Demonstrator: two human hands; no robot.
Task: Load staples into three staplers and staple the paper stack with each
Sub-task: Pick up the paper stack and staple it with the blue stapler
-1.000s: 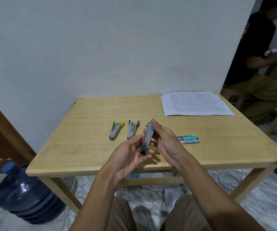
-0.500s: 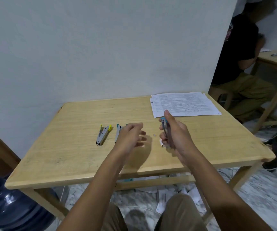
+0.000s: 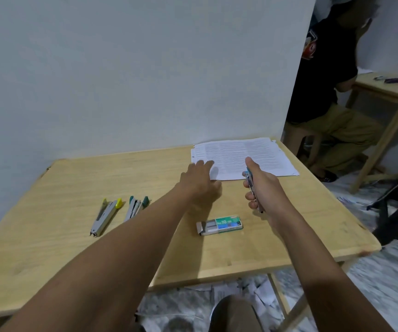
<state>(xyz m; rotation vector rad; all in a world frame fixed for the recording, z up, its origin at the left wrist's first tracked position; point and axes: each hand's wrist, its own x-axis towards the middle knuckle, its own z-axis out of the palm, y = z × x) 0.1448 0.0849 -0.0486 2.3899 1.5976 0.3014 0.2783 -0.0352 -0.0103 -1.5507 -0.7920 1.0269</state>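
My right hand point(image 3: 261, 188) grips a small blue-tipped stapler point(image 3: 250, 185) above the table, just in front of the paper stack point(image 3: 248, 156) at the far right corner. My left hand point(image 3: 199, 179) reaches forward with straight fingers, its fingertips on the stack's near left corner. A yellow-tipped stapler point(image 3: 106, 216) and a green-tipped stapler point(image 3: 134, 208) lie side by side at the left of the wooden table point(image 3: 61, 188). A green staple box point(image 3: 219, 224), its tray slid partly out, lies between my forearms.
A white wall stands right behind the table. At the right a person in a black shirt point(image 3: 322, 75) sits at a second wooden table point(image 3: 389, 92). Paper scraps point(image 3: 241, 291) litter the floor under the table's near edge.
My left hand let go of the blue-tipped stapler and stretched forward onto the paper stack. My right hand carried the stapler forward and right toward the stack. The view shifted left and down.
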